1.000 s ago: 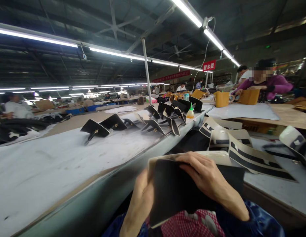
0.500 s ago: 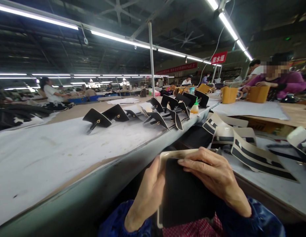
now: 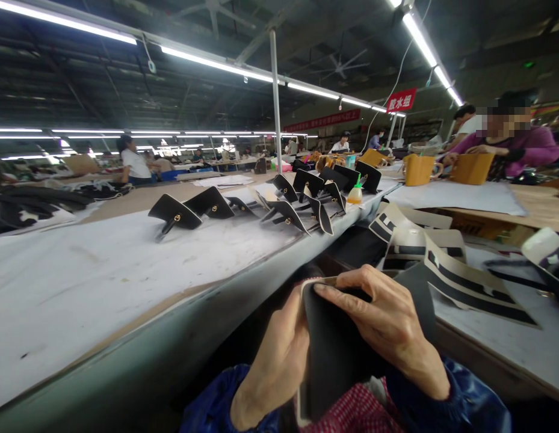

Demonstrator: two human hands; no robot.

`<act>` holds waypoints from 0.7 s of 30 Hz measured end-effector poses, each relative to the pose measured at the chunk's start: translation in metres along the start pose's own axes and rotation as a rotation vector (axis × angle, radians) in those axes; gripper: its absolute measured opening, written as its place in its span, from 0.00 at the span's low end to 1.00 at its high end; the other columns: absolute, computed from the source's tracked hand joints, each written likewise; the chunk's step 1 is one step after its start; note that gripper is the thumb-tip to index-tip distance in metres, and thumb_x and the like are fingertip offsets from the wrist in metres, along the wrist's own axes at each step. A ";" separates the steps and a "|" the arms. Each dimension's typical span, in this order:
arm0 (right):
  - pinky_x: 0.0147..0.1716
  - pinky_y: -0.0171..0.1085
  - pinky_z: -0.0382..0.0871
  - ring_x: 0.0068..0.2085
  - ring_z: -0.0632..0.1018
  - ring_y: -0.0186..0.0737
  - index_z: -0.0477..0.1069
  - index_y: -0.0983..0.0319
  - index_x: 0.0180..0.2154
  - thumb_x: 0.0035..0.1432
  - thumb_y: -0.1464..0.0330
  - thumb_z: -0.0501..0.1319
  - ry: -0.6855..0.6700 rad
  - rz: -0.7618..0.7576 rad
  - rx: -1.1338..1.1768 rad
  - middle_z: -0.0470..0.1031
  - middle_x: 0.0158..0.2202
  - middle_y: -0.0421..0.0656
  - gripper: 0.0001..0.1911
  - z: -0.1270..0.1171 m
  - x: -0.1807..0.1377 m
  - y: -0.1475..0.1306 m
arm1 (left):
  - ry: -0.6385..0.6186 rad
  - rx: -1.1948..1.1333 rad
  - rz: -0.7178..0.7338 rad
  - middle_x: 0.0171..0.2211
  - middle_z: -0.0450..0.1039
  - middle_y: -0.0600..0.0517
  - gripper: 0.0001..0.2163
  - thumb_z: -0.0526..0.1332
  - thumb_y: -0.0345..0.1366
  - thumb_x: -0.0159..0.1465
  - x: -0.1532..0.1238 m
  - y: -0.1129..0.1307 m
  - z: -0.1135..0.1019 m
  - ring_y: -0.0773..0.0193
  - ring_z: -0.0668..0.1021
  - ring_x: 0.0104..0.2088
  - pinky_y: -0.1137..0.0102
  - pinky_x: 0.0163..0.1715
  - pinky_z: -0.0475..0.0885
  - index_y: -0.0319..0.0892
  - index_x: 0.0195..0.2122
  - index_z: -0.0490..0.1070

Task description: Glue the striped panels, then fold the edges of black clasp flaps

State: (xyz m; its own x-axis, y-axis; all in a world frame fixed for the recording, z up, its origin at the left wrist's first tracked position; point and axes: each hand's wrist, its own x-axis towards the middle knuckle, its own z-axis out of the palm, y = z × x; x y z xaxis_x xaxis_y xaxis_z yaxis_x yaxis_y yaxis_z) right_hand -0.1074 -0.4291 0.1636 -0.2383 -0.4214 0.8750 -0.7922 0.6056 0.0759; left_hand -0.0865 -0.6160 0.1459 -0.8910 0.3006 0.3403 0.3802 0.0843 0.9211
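Over my lap I hold a black panel with a cream edge, leather-like and bent along its length. My left hand is closed on its left edge, the fingers hidden behind it. With the index finger pressed near the top left corner, my right hand grips the top edge, other fingers curled over it. Right of my hands, cream pieces with black strips lie on a side surface. Several black flaps with gold fittings stand on the table ahead.
The white-covered table runs along my left, its edge close to my hands. A glue bottle with a green tip stands beside the flaps. At the right, a co-worker handles a tan bag; another tan bag stands nearby.
The panel has tilted and bent more, hiding most of its cream border. My left hand shifted slightly right; my right index finger moved towards the top left corner. A distant person moved right.
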 end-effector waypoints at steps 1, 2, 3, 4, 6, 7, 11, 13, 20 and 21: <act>0.32 0.34 0.69 0.34 0.74 0.34 0.75 0.54 0.52 0.63 0.80 0.57 0.004 0.002 0.001 0.76 0.37 0.42 0.22 0.000 0.000 0.000 | -0.004 -0.001 0.008 0.62 0.70 0.54 0.20 0.50 0.37 0.72 0.000 0.000 0.000 0.59 0.67 0.65 0.67 0.65 0.62 0.52 0.65 0.62; 0.32 0.34 0.69 0.34 0.74 0.34 0.76 0.55 0.52 0.63 0.80 0.56 0.008 0.005 0.003 0.75 0.37 0.43 0.21 0.000 -0.001 0.000 | -0.011 -0.005 0.014 0.61 0.70 0.55 0.20 0.50 0.37 0.73 0.000 0.001 0.001 0.60 0.68 0.64 0.68 0.64 0.63 0.52 0.65 0.62; 0.33 0.34 0.70 0.34 0.75 0.34 0.76 0.55 0.52 0.63 0.80 0.56 0.012 0.004 0.008 0.75 0.36 0.43 0.21 0.001 -0.001 -0.001 | -0.017 -0.009 0.017 0.61 0.71 0.55 0.20 0.50 0.37 0.73 0.000 0.001 0.001 0.60 0.68 0.64 0.69 0.64 0.64 0.53 0.65 0.62; 0.33 0.33 0.70 0.35 0.75 0.34 0.76 0.55 0.51 0.63 0.80 0.56 0.012 0.006 0.012 0.75 0.36 0.43 0.21 0.001 -0.001 -0.001 | -0.020 -0.012 0.021 0.61 0.71 0.56 0.20 0.50 0.37 0.73 0.000 0.001 0.001 0.61 0.68 0.64 0.69 0.64 0.64 0.54 0.65 0.61; 0.33 0.33 0.71 0.35 0.75 0.33 0.76 0.55 0.52 0.63 0.81 0.57 0.017 0.010 0.015 0.75 0.36 0.42 0.22 0.002 0.000 -0.001 | -0.021 -0.015 0.020 0.61 0.71 0.57 0.21 0.51 0.36 0.73 0.000 0.002 0.001 0.61 0.67 0.65 0.70 0.64 0.63 0.54 0.66 0.61; 0.33 0.32 0.71 0.35 0.76 0.33 0.76 0.54 0.51 0.62 0.81 0.57 0.019 0.011 0.014 0.75 0.36 0.42 0.22 0.002 0.000 -0.002 | -0.021 -0.013 0.020 0.61 0.70 0.56 0.21 0.51 0.36 0.73 0.000 0.002 0.001 0.61 0.66 0.65 0.69 0.64 0.63 0.54 0.66 0.61; 0.32 0.31 0.71 0.34 0.76 0.33 0.77 0.58 0.49 0.61 0.82 0.57 0.029 -0.006 -0.004 0.75 0.35 0.42 0.20 0.002 0.001 -0.003 | -0.042 -0.017 0.011 0.63 0.68 0.54 0.22 0.52 0.35 0.72 -0.001 0.003 0.001 0.59 0.65 0.67 0.66 0.67 0.60 0.51 0.67 0.59; 0.32 0.31 0.71 0.34 0.76 0.33 0.77 0.60 0.48 0.60 0.84 0.57 0.023 -0.010 -0.009 0.74 0.35 0.43 0.21 0.003 0.001 -0.003 | -0.044 -0.018 0.006 0.64 0.68 0.55 0.22 0.52 0.34 0.72 -0.002 0.003 0.001 0.61 0.64 0.67 0.67 0.68 0.57 0.52 0.67 0.59; 0.32 0.32 0.71 0.35 0.75 0.33 0.75 0.60 0.51 0.60 0.85 0.57 -0.013 -0.002 -0.018 0.73 0.37 0.43 0.22 0.003 -0.003 -0.003 | -0.063 -0.019 0.024 0.64 0.67 0.59 0.22 0.54 0.36 0.72 -0.001 0.001 -0.002 0.65 0.66 0.65 0.73 0.67 0.56 0.56 0.67 0.59; 0.33 0.32 0.71 0.35 0.75 0.33 0.74 0.60 0.51 0.60 0.85 0.57 -0.022 0.000 -0.021 0.73 0.37 0.43 0.22 0.003 -0.003 -0.003 | -0.068 -0.040 0.004 0.64 0.68 0.59 0.21 0.54 0.37 0.72 -0.001 0.001 -0.003 0.65 0.66 0.65 0.73 0.66 0.57 0.57 0.66 0.60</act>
State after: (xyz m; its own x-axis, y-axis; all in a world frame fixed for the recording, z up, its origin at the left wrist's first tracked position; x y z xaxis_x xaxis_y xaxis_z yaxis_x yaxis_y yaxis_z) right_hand -0.1062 -0.4317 0.1592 -0.2507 -0.4357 0.8645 -0.7805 0.6192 0.0858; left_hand -0.0865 -0.6188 0.1467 -0.8699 0.3651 0.3317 0.3723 0.0448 0.9270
